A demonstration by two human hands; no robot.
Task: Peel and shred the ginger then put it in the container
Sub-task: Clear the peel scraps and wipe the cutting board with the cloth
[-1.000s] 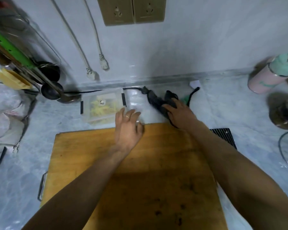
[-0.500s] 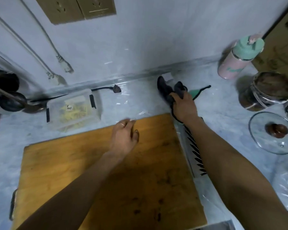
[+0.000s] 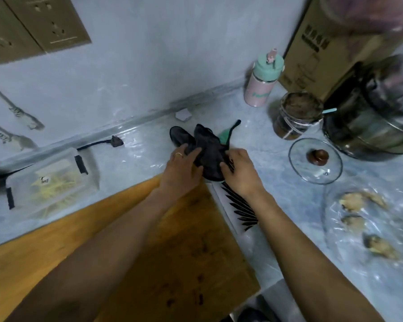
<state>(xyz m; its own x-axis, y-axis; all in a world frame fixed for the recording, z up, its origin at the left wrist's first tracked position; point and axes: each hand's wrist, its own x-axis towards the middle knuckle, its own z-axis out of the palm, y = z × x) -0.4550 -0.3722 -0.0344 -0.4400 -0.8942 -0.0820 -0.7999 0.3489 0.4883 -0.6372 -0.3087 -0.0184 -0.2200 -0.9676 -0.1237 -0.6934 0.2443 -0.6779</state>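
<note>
A dark cloth-like bundle lies on the counter just beyond the wooden cutting board. My left hand and my right hand both grip it from either side. A clear lidded container holding yellow ginger shreds sits at the left, against the wall side of the board. Several ginger pieces rest on clear plastic at the right. A black-and-white grater lies under my right wrist, beside the board.
A glass pot lid, a steel pot, a brown jar, a pink and green bottle and a cardboard box crowd the back right. Cables and plugs hang at the left wall.
The view has swung right. My left hand left the cutting board and joined my right hand on the dark bundle.
</note>
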